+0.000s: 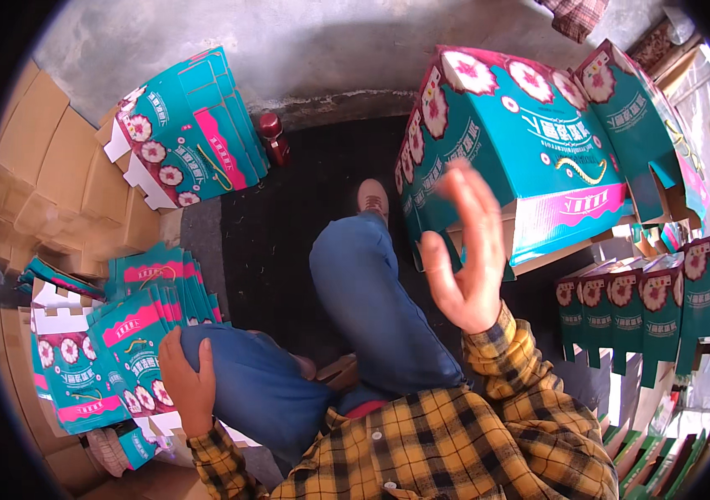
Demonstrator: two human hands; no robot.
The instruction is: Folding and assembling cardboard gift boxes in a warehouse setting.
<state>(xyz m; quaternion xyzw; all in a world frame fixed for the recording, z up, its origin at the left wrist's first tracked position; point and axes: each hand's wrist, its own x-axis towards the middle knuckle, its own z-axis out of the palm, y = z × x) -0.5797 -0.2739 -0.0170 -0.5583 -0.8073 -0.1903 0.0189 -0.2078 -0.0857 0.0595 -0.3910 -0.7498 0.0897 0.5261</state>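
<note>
My right hand (473, 279) is raised in front of a large teal box (530, 133) with pink flower prints. Its fingers are spread, the tips slightly blurred, and nothing is in it. Whether it touches the box, I cannot tell. Beside my left knee is my left hand (191, 385), its fingers stretched out and its thumb by the jeans. Flattened teal cartons (132, 321) with pink bands lie in an overlapping heap right next to that hand. No held thing shows in the left hand.
Brown cardboard boxes (34, 158) line the left side. More flat teal cartons (197, 125) lean beside a dark red flask (272, 137). Folded upright boxes (626, 304) stand in a row at the right, below another large teal box (634, 125). A grey wall (305, 50) bounds the far side.
</note>
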